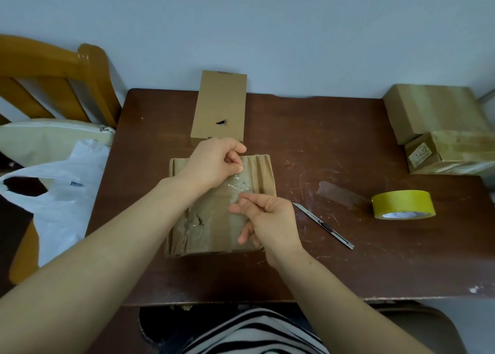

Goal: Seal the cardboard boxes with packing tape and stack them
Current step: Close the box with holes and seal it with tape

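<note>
**Both hands on a crinkled strip of tape over the centre box**

The flat cardboard box [214,235] lies in the middle of the brown table [321,268], right in front of the person. Its broad face is up and its edges sit square w/ the table edge. It looks close to square from here, so I can't call a long axis. Old glossy tape bands on top run near-to-far.

A clear tape strip [240,184], wrinkled, sits over the box's right half, long axis approx. near-to-far. Can't tell if it's stuck down or lifted off the card.

The left hand [214,163] reaches in from the near left w/ the forearm angled across the box. Its knuckles are up, and thumb & fingertips pinch the strip's far end. The right hand [267,219] comes in from the near right. Thumb & forefinger nip the near end, and the other fingers curl loosely down toward the box top.

- A tall narrow box [219,104] lies behind the centre one, long axis pointing away toward the wall.
- Two taped boxes are stacked at the far right, the upper box [434,109] resting on the lower box [452,152].
- A yellow tape roll [403,203] lies flat on the right, w/ its loose end [340,195] trailing left.
- A utility knife [324,226] lies diagonally just beside the right hand.
- A white plastic bag [61,201] and a wooden chair [53,80] are off the table's left side.
</note>
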The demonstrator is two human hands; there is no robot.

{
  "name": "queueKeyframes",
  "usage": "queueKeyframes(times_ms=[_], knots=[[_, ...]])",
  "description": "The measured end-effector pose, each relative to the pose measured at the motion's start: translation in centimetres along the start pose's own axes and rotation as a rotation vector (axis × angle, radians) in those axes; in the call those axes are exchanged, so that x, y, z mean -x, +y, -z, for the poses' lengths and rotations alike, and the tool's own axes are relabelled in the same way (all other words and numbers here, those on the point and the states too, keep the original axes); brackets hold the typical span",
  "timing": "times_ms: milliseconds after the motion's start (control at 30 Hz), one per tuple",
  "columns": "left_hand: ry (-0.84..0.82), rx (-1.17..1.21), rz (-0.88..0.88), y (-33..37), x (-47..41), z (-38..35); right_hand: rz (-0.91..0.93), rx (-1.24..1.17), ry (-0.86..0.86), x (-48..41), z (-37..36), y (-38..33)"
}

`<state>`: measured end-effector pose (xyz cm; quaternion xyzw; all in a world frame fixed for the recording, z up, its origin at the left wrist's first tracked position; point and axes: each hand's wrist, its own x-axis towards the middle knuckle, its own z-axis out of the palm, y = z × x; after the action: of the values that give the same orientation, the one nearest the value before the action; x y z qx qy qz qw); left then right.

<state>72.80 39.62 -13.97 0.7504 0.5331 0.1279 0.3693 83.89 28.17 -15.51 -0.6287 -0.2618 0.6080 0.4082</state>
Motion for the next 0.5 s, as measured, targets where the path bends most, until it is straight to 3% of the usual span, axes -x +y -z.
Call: queueKeyframes(times_ms=[500], knots=[[0.156,-0.106,-0.173,-0.3,0.8,-1.3,-0.113,-0.108,0.008,-0.6,0.2,0.3]])
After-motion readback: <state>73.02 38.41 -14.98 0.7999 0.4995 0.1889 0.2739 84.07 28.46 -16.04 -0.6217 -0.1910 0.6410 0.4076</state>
